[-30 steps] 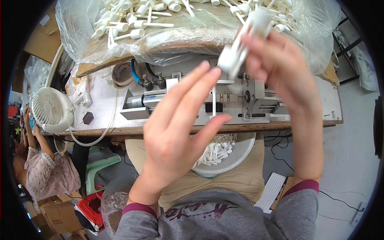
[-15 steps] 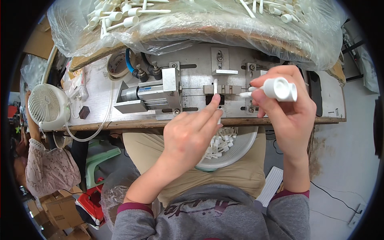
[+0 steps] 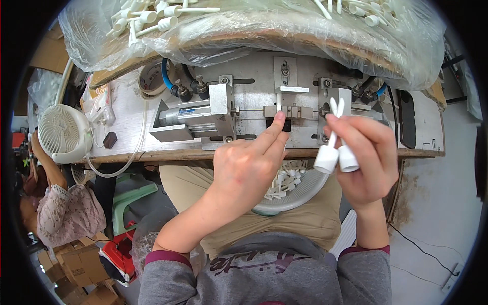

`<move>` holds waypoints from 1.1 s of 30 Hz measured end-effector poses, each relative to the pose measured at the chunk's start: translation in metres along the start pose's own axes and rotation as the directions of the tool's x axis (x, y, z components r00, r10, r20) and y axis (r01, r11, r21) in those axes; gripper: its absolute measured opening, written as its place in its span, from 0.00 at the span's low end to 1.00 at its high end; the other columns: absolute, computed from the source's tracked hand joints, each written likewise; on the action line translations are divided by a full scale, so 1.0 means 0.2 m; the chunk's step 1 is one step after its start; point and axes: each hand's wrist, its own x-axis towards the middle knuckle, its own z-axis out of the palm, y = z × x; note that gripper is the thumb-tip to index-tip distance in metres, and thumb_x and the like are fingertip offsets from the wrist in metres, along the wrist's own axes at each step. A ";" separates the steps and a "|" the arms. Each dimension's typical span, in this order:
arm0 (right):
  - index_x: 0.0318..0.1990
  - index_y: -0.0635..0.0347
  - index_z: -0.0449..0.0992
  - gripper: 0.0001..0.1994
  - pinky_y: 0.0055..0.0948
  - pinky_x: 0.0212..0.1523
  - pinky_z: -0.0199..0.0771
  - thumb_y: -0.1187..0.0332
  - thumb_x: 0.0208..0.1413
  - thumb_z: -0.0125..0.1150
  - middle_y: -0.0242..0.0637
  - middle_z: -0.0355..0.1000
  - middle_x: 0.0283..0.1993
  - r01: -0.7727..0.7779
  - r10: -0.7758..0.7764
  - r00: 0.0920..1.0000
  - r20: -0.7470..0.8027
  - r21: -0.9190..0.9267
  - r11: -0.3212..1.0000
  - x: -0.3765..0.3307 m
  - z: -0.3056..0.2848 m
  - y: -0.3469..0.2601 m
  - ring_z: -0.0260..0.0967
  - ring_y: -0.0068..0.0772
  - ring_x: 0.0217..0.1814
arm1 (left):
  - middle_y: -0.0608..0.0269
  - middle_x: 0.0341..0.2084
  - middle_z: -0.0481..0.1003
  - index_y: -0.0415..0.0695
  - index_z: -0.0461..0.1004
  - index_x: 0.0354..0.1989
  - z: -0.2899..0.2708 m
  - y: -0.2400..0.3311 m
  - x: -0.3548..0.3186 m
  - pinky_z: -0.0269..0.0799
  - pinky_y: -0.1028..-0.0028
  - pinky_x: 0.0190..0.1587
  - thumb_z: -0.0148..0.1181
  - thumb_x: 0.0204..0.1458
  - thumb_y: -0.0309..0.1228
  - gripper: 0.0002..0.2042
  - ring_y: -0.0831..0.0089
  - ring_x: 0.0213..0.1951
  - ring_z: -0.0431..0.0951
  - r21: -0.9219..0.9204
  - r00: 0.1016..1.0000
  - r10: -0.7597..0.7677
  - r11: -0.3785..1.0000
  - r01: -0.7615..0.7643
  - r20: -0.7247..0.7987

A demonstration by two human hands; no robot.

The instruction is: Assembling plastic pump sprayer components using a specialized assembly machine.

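Note:
My left hand [image 3: 244, 170] reaches over the metal fixture [image 3: 297, 112], its index finger stretched out. The fingertip presses on a white plastic stick [image 3: 279, 101] standing out from the fixture's slot; the stick's lower part is hidden under the finger. My left thumb is out of sight beneath the hand. To the right, my right hand [image 3: 368, 157] is closed on two white screw caps with stick applicators. Their ribbed caps [image 3: 326, 159] hang down, and their thin sticks cross upward past my fingertips.
Metal cylinders [image 3: 195, 119] with hoses flank the fixture. A basin [image 3: 315, 189] of white pieces sits on my lap. Plastic sheeting [image 3: 244, 43] with more capped sticks lies behind. At left are a fan [image 3: 62, 133], a tape roll [image 3: 153, 79] and another person's sleeve [image 3: 71, 216].
My right hand has turned, so the two caps now hang downward with their sticks pointing up. The left index finger stays on the white stick at the fixture. The whole view has shifted slightly.

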 end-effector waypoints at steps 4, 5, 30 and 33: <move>0.47 0.73 0.82 0.22 0.30 0.34 0.79 0.76 0.38 0.65 0.44 0.74 0.42 0.092 -0.090 0.995 0.041 -0.041 0.995 -0.04 0.03 -0.03 0.77 0.38 0.37 | 0.57 0.44 0.83 0.40 0.83 0.42 -0.11 0.04 0.03 0.79 0.73 0.32 0.77 0.40 0.26 0.18 0.71 0.28 0.83 -0.370 0.996 -0.081 0.925 0.087 0.031; 0.47 0.74 0.81 0.22 0.30 0.34 0.79 0.75 0.39 0.64 0.44 0.74 0.42 0.121 -0.119 0.992 0.051 -0.039 0.992 -0.05 0.04 -0.04 0.77 0.39 0.37 | 0.56 0.43 0.83 0.39 0.83 0.43 -0.15 0.07 0.03 0.79 0.72 0.34 0.77 0.39 0.25 0.19 0.69 0.30 0.83 -0.488 0.997 -0.073 0.871 0.064 -0.001; 0.56 0.73 0.75 0.27 0.36 0.56 0.78 0.74 0.47 0.76 0.60 0.73 0.58 -0.372 0.356 0.923 0.144 0.563 0.738 -0.06 0.00 -0.06 0.76 0.47 0.57 | 0.66 0.50 0.82 0.47 0.85 0.40 -0.03 0.01 0.03 0.70 0.75 0.28 0.75 0.41 0.32 0.15 0.73 0.20 0.75 0.060 0.999 0.020 0.998 -0.023 0.045; 0.51 0.70 0.77 0.24 0.35 0.52 0.80 0.78 0.44 0.76 0.58 0.73 0.58 -0.388 0.376 0.916 0.136 0.533 0.752 -0.06 0.00 -0.10 0.77 0.44 0.54 | 0.64 0.49 0.83 0.47 0.85 0.40 -0.06 0.01 0.04 0.71 0.74 0.27 0.74 0.41 0.31 0.15 0.71 0.20 0.75 0.085 0.997 0.049 0.995 -0.054 0.052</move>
